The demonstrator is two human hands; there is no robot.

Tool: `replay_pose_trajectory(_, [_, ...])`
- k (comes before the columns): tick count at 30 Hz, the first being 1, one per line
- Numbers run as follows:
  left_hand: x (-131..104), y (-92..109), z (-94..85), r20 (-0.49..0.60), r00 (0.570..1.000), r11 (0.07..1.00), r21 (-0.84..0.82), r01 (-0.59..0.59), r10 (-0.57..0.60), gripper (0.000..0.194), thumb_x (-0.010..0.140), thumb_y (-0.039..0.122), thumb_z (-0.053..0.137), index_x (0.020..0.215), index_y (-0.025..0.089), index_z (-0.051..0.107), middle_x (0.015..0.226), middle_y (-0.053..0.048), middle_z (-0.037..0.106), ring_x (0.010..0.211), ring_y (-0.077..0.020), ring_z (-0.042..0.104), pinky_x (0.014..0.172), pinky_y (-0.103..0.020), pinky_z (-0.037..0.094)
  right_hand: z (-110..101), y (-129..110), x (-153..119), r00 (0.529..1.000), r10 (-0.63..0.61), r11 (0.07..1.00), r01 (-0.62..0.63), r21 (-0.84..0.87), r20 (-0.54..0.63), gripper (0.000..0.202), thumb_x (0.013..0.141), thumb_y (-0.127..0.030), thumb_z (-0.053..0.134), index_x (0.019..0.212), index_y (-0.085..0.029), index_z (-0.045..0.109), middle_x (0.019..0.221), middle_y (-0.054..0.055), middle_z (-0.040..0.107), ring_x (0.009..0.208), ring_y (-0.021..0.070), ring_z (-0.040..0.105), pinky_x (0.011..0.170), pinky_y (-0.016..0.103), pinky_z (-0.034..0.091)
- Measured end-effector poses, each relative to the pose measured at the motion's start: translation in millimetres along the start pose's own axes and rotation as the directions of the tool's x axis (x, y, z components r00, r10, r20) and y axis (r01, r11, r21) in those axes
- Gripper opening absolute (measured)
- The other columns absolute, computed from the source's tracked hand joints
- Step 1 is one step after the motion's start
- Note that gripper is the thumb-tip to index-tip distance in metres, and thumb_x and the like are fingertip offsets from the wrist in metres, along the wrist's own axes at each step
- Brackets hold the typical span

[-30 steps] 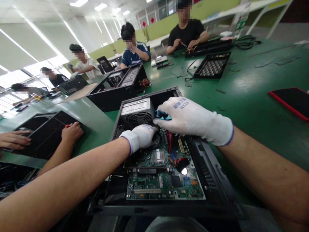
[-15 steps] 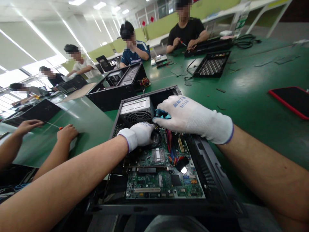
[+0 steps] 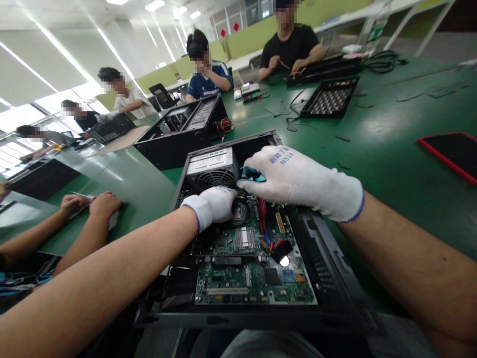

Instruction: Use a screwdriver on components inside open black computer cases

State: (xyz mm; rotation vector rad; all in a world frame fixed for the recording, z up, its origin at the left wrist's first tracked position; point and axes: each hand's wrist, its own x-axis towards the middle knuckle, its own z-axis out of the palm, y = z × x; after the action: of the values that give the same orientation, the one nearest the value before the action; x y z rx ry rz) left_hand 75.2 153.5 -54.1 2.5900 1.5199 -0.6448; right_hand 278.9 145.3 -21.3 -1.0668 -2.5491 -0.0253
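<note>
An opened computer case [image 3: 331,263] lies in front of me, its green motherboard [image 3: 261,283] exposed. My left hand [image 3: 219,206], in a white glove, is closed beside the power supply [image 3: 210,164]; its fingertips are mostly hidden, so what they grip is unclear. A black cable loop [image 3: 244,215] shows just below them. My gloved right hand [image 3: 281,171] wraps around pliers with blue-and-black handles [image 3: 253,173], close to the left fingertips. The jaws are hidden. A bundle of coloured wires [image 3: 261,216] runs down the board beneath the right hand.
On my left a co-worker's hands [image 3: 106,205] are over the green table [image 3: 145,199]. Another open case [image 3: 175,144] stands ahead. A black tray [image 3: 328,99] and a red-edged black pad [image 3: 452,156] lie to the right. Other people sit along the far side.
Both my hands stay nearly where they were, still closed close together by the power supply. On the left, the co-worker's farther hand has moved right to join the other hand.
</note>
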Motion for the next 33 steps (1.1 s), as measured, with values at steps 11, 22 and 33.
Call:
replay_pose_trajectory(11, [4,7,5.4,0.096,0.995,0.999,0.030,0.015,-0.017,0.053,0.082,0.031,0.076,0.132,0.015,0.066,0.134,-0.015,0.071,0.128,-0.0320,0.066,0.110,-0.037,0.052,0,0,0,1.000,0.001,1.000,-0.001,-0.005,0.000,0.042,0.103,-0.051,0.054,0.106,-0.014,0.073,0.102,0.011,0.075,0.094,0.0248,0.066,0.084,0.034,0.044])
replay_pose_trajectory(22, [5,7,6.4,0.096,0.995,1.000,0.019,0.018,-0.020,0.058,0.081,0.034,0.079,0.133,0.014,0.065,0.133,-0.017,0.071,0.128,-0.0333,0.066,0.111,-0.038,0.052,-3,-3,0,1.000,0.003,0.999,-0.002,-0.039,0.030,0.040,0.103,-0.051,0.055,0.105,-0.015,0.072,0.105,0.013,0.075,0.099,0.0272,0.067,0.088,0.036,0.044])
replay_pose_trajectory(33, [11,8,4.6,0.115,0.993,0.999,0.007,-0.032,0.031,0.065,0.078,0.040,0.083,0.136,0.018,0.065,0.136,-0.014,0.071,0.124,-0.0324,0.068,0.108,-0.037,0.053,-1,-1,1,1.000,-0.015,0.997,0.017,-0.070,0.017,0.041,0.102,-0.051,0.056,0.106,-0.015,0.074,0.104,0.014,0.076,0.097,0.0280,0.067,0.083,0.037,0.043])
